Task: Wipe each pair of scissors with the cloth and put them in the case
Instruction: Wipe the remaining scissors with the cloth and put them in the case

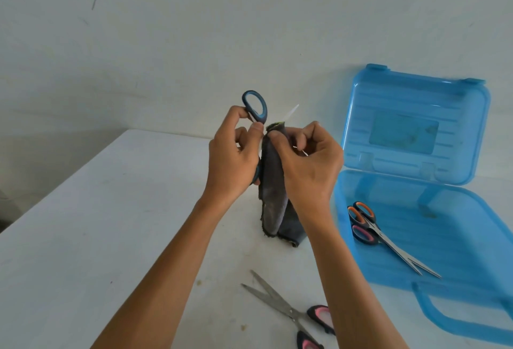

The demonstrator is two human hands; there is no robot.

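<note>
White table (111,223) is filling the lower part, with a plain white wall (194,29) rising behind it. The wall is showing a few thin dark scuffs (93,3) up top left. Some small brownish specks (198,282) are sitting on the table near the front. Something dark is peeking in at the far left edge, can't tell what.

One case (458,237), open. Scissors, at least three pairs: one blue pair (255,105) held up left of the case, one pink pair (288,311) on the table just left of the case's handle, and the cased scissors (388,240), which show three loops, orange and pink. Whether those make one pair or two, I cannot tell. One cloth (273,195), left of the case. One table (111,223). Two hands, both left of the case: left hand (230,159) and right hand (311,165).
</note>
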